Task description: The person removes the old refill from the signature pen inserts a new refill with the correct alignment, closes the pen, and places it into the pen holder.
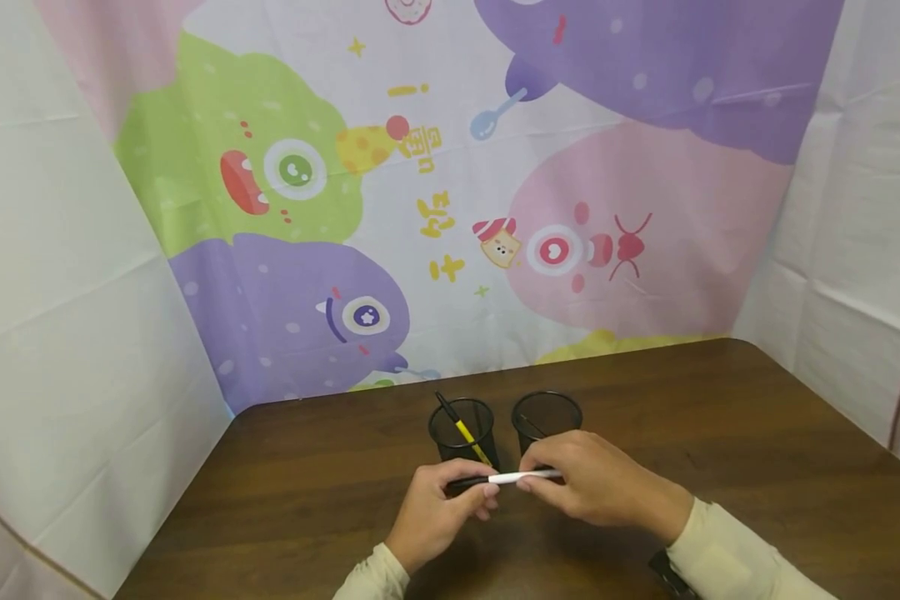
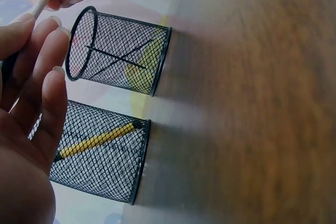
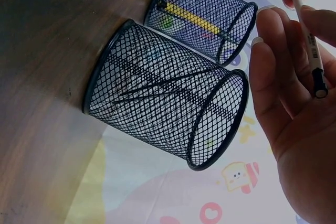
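In the lower middle of the head view, your left hand (image 1: 441, 510) and right hand (image 1: 598, 479) meet at one slim pen (image 1: 504, 478). You hold it almost level: the fingers and thumb of your left hand pinch its black end, while those of your right hand are clamped on the white part. In the right wrist view, the pen's dark-tipped tail lies beneath your right thumb, at the right edge.

Just beyond your hands stand two black mesh cups, side by side and upright. The left cup (image 1: 444, 447) holds a yellow marker (image 1: 463, 432) with a black top, leaning so that it pokes above the rim toward the upper left. In the right cup (image 1: 522, 433) you can see slim dark sticks (image 2: 116, 57) through the mesh.

Under everything lies a brown wooden table (image 1: 307, 500). At the lower right, a dark object (image 1: 669, 572) sits partly hidden by your pale right sleeve (image 1: 727, 546); you cannot tell what it is. A cartoon-printed sheet (image 1: 450, 317) hangs behind, filling the upper middle.
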